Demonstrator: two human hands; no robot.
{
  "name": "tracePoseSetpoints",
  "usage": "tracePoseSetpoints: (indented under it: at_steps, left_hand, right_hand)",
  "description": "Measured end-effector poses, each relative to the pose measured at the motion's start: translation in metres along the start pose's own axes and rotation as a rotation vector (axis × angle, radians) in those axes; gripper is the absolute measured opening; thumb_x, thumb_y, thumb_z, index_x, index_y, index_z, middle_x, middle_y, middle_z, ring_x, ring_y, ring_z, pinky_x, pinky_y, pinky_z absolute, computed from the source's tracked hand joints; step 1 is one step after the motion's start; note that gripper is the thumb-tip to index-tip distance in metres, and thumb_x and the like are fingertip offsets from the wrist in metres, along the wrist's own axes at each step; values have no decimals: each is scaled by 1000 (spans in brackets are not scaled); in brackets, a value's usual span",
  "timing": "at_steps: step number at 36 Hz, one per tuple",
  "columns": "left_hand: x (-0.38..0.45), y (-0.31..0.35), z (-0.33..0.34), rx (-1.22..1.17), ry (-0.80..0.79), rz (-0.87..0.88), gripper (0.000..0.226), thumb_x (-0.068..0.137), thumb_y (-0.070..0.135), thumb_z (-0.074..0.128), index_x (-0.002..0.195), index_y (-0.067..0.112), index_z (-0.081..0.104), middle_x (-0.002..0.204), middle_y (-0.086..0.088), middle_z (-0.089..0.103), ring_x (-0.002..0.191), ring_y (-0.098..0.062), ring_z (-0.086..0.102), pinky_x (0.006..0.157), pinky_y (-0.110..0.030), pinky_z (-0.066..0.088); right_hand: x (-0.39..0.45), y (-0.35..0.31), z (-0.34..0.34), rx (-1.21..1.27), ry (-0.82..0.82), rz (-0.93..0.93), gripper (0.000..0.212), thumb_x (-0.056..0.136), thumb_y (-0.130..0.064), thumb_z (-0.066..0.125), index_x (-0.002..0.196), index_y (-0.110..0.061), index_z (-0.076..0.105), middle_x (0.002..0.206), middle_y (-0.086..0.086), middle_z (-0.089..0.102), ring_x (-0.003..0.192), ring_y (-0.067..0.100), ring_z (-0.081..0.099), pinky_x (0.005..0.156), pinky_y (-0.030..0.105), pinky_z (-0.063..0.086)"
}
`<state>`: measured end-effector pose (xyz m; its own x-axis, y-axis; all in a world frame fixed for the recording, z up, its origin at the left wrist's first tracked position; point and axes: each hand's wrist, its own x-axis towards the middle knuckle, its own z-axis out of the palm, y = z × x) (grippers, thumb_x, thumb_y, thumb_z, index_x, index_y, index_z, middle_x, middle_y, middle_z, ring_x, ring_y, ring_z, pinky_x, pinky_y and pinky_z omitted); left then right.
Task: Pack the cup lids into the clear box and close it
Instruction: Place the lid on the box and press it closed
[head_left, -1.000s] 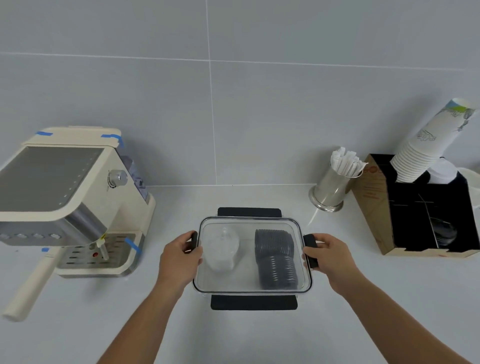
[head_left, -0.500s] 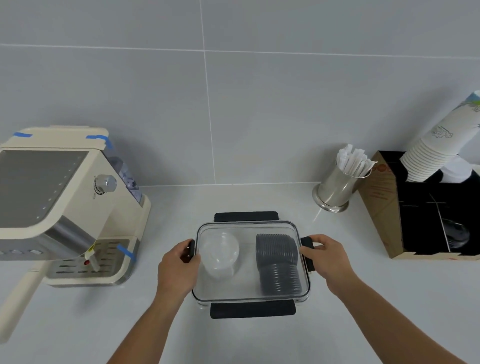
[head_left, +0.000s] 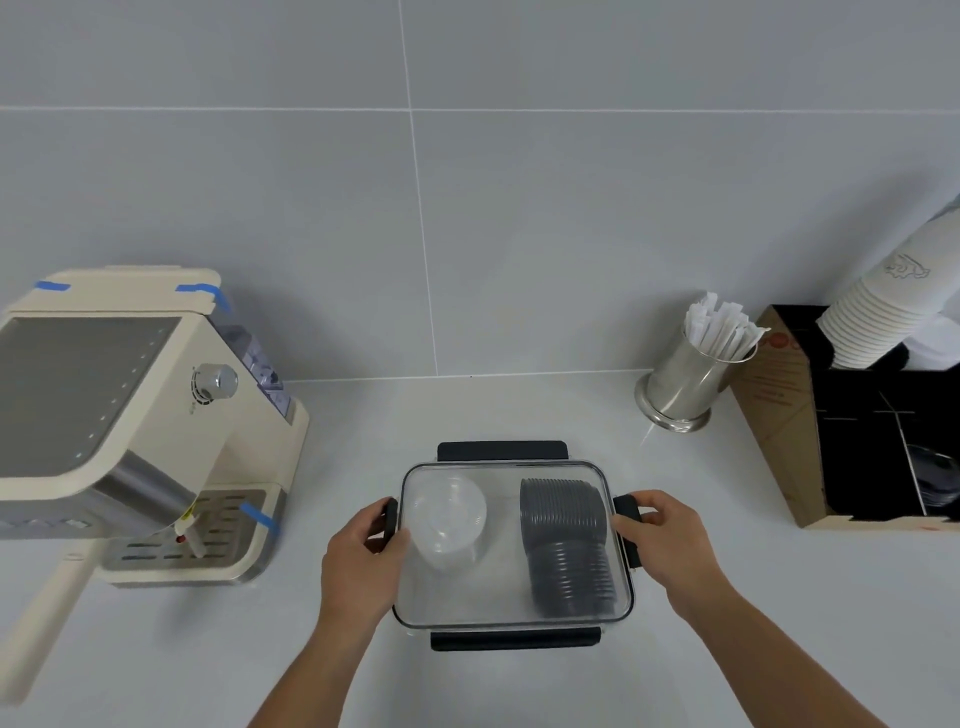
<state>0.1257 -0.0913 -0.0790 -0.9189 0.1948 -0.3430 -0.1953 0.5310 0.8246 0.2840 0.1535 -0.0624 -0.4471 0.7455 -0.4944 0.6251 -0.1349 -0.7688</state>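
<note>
At six o'clock on the surface (head_left: 519, 686), both hands (head_left: 363, 561) gripped the clear box's (head_left: 511, 597) side latches (head_left: 626, 525), evidently to snap them shut.

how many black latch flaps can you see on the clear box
4: far flap and near flap lying flat, left flap under the left hand, right flap under the right hand.

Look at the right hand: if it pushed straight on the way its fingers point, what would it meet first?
The right hand points leftward, so it would likely press the black side latch against the clear box; its fingers seem already on it.
</note>
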Motion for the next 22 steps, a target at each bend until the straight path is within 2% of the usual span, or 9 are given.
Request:
tracePoseSetpoints:
  at_steps: [5,10,14,17,22]
  left_hand:
    - [1,-4,1,-146,-2,-85,45,85,17,73,129,20,62,116,0,67,104,-22,63,97,-44,53]
    - [0,-5,1,-262,-14,-102,43,86,7,72,127,16,64,109,-1,67,100,-21,64,88,-33,52]
    - [2,-5,-1,-279,-24,-109,43,85,5,72,126,14,65,111,-3,69,98,-20,64,84,-29,50]
    - [5,-8,-2,-305,-45,-147,35,84,7,74,118,13,68,107,-4,71,92,-19,65,81,-30,51]
    - [9,-12,-2,-293,-63,-162,17,83,6,74,95,18,71,98,-9,72,86,-26,66,77,-32,54]
  right_hand:
    - [-1,2,3,-8,16,-15,15,87,-12,68,94,-25,63,85,6,71,81,29,69,75,43,58]
    - [0,4,5,-28,16,-15,15,88,-15,67,97,-25,62,88,5,71,81,28,68,76,44,57]
    - [0,7,6,-38,26,-28,16,87,-16,66,96,-28,61,88,3,71,79,26,66,72,41,56]
    - [1,9,5,-46,30,-23,17,88,-16,66,99,-28,61,90,2,71,79,25,67,72,40,57]
    - [6,9,5,-68,28,-24,23,87,-14,67,107,-25,63,90,2,71,79,25,67,67,37,55]
